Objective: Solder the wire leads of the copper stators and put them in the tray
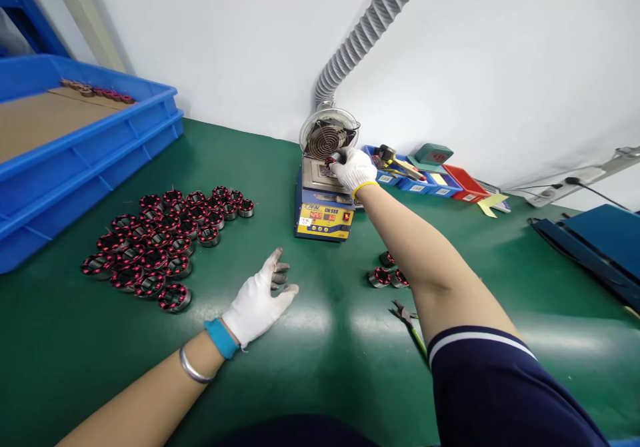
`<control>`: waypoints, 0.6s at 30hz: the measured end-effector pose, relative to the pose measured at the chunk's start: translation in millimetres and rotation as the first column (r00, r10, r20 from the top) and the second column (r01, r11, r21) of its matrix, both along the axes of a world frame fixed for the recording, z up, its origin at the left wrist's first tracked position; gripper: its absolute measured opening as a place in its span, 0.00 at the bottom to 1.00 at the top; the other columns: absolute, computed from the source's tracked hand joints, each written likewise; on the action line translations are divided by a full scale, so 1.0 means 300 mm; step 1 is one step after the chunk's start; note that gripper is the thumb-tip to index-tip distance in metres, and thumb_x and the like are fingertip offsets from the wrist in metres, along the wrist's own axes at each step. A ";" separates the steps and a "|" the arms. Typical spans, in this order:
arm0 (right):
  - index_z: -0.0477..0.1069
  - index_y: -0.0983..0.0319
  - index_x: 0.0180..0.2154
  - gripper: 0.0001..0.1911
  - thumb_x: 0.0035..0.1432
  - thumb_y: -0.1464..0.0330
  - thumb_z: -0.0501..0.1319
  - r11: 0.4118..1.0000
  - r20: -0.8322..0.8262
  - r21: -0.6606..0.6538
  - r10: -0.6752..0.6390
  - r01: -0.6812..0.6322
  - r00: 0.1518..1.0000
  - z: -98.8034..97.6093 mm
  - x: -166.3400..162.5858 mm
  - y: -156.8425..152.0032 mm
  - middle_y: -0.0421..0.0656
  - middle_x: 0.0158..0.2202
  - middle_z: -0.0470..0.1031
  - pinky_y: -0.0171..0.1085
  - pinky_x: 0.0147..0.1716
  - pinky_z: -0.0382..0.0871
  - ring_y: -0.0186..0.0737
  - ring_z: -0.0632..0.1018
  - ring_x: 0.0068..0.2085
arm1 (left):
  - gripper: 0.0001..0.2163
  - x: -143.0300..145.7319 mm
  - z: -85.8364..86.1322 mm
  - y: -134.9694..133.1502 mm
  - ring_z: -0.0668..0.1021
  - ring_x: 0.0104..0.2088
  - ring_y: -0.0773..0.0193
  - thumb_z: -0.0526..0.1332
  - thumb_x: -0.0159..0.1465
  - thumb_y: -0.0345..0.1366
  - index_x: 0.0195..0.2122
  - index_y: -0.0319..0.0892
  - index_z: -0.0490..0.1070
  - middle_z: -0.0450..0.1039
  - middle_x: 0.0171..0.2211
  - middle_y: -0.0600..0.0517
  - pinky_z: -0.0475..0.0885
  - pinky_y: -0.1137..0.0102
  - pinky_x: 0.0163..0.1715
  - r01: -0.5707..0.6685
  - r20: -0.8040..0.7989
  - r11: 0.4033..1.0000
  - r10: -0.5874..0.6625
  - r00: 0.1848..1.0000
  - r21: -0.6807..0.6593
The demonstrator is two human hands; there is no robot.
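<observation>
My right hand (356, 168), in a white glove with a yellow cuff, grips a motor stator (331, 161) over the top of a blue and yellow solder pot (325, 217) with a lit red display. The gloved fingers cover much of that stator. My left hand (260, 299), also white-gloved, is open with nothing in it, low over the table. To its left sits a group of stators (175, 298) with pinkish-red windings and metal rings. A few more stators (379, 277) lie beneath my right forearm, partly hidden by it.
Cutting pliers (411, 327) with green handles lie beside my right arm. Blue crates (90, 160) stand at left. A fan (327, 139) and grey duct hose (367, 37) rise behind the pot. Small blue and red bins (465, 184), a power strip (565, 190) and a dark blue case (600, 247) are at right.
</observation>
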State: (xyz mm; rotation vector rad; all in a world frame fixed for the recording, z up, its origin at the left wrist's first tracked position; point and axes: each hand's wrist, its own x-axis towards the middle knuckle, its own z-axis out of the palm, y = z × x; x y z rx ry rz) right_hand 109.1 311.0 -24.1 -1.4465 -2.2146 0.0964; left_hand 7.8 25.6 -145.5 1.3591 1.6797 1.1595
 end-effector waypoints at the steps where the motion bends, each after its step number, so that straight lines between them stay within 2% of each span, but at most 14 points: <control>1: 0.73 0.60 0.47 0.20 0.53 0.61 0.60 1.000 0.009 -0.001 0.005 -0.005 1.000 -0.004 -0.003 -0.003 0.48 0.45 0.77 0.48 0.48 0.69 0.52 0.75 0.48 | 0.34 0.000 0.001 0.000 0.79 0.39 0.59 0.59 0.56 0.43 0.62 0.37 0.52 0.74 0.48 0.41 0.76 0.59 0.43 0.000 -0.001 1.000 0.000 1.000 -0.004; 18: 0.72 0.59 0.50 0.22 0.52 0.62 0.60 1.000 0.008 0.003 -0.013 0.013 1.000 -0.014 -0.014 -0.001 0.49 0.47 0.75 0.50 0.49 0.69 0.53 0.75 0.49 | 0.35 0.002 0.010 -0.003 0.79 0.41 0.59 0.59 0.55 0.43 0.62 0.37 0.52 0.74 0.48 0.41 0.75 0.59 0.44 0.022 -0.017 1.000 -0.023 1.000 -0.010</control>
